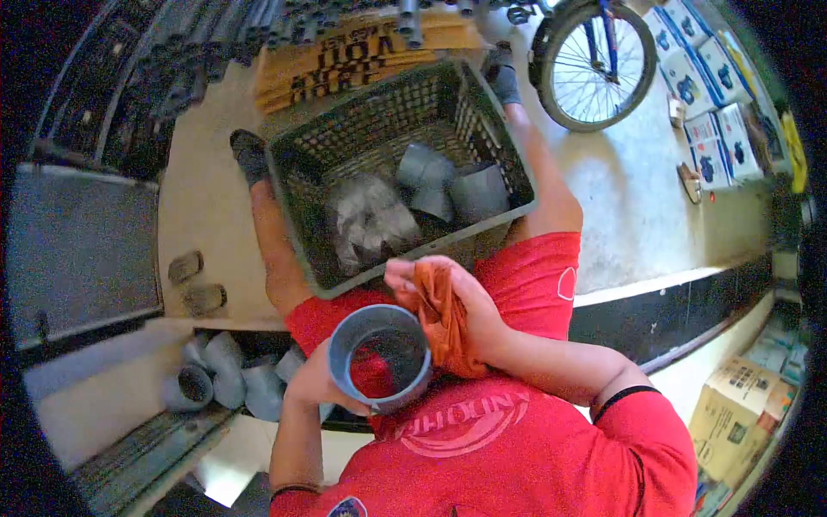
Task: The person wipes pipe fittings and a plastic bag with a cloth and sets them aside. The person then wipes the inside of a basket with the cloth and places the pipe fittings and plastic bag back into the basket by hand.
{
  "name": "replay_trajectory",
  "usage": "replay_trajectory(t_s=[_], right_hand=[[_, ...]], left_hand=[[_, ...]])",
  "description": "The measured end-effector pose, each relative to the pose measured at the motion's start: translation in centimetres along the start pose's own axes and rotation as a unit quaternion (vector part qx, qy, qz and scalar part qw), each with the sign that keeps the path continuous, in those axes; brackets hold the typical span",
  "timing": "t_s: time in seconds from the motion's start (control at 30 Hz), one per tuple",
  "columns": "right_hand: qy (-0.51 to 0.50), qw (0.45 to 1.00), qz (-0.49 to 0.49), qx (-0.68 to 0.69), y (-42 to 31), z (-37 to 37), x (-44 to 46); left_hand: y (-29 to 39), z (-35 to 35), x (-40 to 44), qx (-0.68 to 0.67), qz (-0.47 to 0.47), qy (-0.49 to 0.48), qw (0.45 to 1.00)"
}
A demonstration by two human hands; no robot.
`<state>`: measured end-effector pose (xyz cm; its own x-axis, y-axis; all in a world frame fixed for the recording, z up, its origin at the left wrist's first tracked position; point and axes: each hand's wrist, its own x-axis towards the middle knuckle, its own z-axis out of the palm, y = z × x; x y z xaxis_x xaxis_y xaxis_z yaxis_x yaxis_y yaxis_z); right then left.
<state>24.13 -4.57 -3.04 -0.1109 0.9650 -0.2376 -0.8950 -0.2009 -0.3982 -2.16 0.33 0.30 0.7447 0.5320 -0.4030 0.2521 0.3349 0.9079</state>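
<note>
A red shirt (pixel 534 461) is worn, its short sleeves (pixel 659 435) edged with dark bands (pixel 624 396), its front printed with pale lettering (pixel 478 415) and a small badge (pixel 347 508). Red shorts (pixel 530 267) are marked near one hem by a white outline (pixel 566 283). The ankles are covered by greyish socks (pixel 506 86).

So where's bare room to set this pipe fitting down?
Bare floor lies between your right leg, the bicycle wheel and the boxes; another patch, between your left foot and the slippers. Crowded: the crate, holding grey fittings and crumpled plastic, and the fittings pile beside your left forearm.
</note>
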Motion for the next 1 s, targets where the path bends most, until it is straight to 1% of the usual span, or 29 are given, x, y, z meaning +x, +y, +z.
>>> replay_trajectory(t_s=[0.03,0.07,0.1,0.17,0.2,0.23,0.27,0.3,0.33,0.37,0.43,0.47,0.53,0.57,0.6,0.63,0.67,0.7,0.73,0.77,0.8,0.83,0.9,0.93,0.97,1.0], right_hand=[[0.007,0.998,-0.047,-0.035,0.3,0.7,0.6],[-0.058,0.984,-0.081,-0.148,0.3,0.2,1.5],[-0.126,0.952,-0.114,-0.254,0.4,-0.8,3.0],[-0.195,0.969,0.050,-0.141,0.8,-0.7,4.1],[-0.213,0.963,0.134,-0.094,1.1,-0.7,4.6],[-0.180,0.959,0.156,-0.150,2.5,-2.3,4.8],[-0.153,0.959,0.183,-0.156,2.7,-2.4,4.2],[-0.125,0.957,0.208,-0.159,2.9,-2.5,3.7],[-0.098,0.959,0.240,-0.113,1.3,-1.5,3.0],[-0.088,0.957,0.213,-0.176,1.0,-6.0,2.1],[-0.108,0.970,0.131,-0.174,0.6,-6.4,2.2],[-0.128,0.983,0.080,-0.105,-0.4,-2.2,2.1],[-0.121,0.988,0.057,-0.077,-2.7,-2.1,3.9],[-0.084,0.995,0.039,-0.038,-3.5,-1.2,4.4],[-0.047,0.999,0.018,0.001,-4.2,0.2,4.8],[0.035,0.980,-0.018,-0.194,-4.4,2.5,4.9],[-0.044,0.999,0.003,-0.025,-4.1,2.6,4.8],[-0.103,0.994,0.022,-0.041,-3.8,0.6,5.2],[-0.161,0.985,0.039,-0.057,-3.5,0.0,5.6],[-0.160,0.976,0.075,-0.127,-2.9,-0.3,4.9],[-0.137,0.972,0.145,-0.127,-2.9,-0.6,4.7],[-0.070,0.962,0.186,-0.189,-2.4,-1.4,4.6],[0.061,0.932,0.240,-0.264,-0.9,-2.7,2.2],[0.042,0.932,0.264,-0.247,0.1,-2.3,0.9],[0.024,0.929,0.288,-0.230,1.1,-1.9,-0.4],[-0.081,0.928,0.314,-0.182,1.3,-0.9,-0.6]], left_hand=[[0.0,0.2,0.7,0.010,0.032,-0.008,0.999],[-0.2,0.3,1.2,0.021,0.061,-0.012,0.998],[-0.8,0.3,1.4,0.030,0.074,-0.008,0.997],[-2.7,0.2,2.2,0.055,0.107,0.011,0.993],[-4.9,1.4,3.3,-0.053,0.148,0.016,0.987],[-4.0,2.2,4.1,-0.090,0.197,0.013,0.976],[-3.1,3.1,4.9,-0.125,0.244,0.006,0.961],[-3.2,3.5,5.0,-0.122,0.235,0.000,0.964],[-3.1,3.5,4.8,-0.120,0.224,-0.007,0.967],[-3.5,3.2,4.6,-0.101,0.196,-0.004,0.975],[-4.3,2.4,4.5,-0.071,0.133,-0.006,0.989],[-4.2,2.1,4.4,-0.092,0.126,0.004,0.988],[-2.2,1.9,4.3,-0.138,0.112,0.016,0.984],[-0.3,1.7,4.4,-0.199,0.067,-0.039,0.977],[-0.7,1.8,5.1,-0.154,0.142,-0.019,0.978],[-1.2,1.9,6.2,-0.102,0.214,0.001,0.972],[-1.5,2.0,7.3,-0.047,0.284,0.019,0.958],[-1.0,2.7,7.6,-0.105,0.315,0.025,0.943],[-0.9,2.5,7.3,-0.061,0.312,0.029,0.948],[-0.8,2.1,6.7,-0.016,0.309,0.033,0.950],[-1.0,1.8,6.1,0.027,0.306,0.035,0.951],[-1.3,1.7,5.0,0.047,0.283,0.072,0.955],[-2.0,0.1,2.9,0.016,0.265,0.125,0.956],[-2.5,-0.9,1.5,-0.002,0.254,0.148,0.956],[-2.8,-2.5,-0.5,0.039,0.233,0.204,0.950],[-3.0,-4.4,-2.7,0.081,0.212,0.259,0.939]])
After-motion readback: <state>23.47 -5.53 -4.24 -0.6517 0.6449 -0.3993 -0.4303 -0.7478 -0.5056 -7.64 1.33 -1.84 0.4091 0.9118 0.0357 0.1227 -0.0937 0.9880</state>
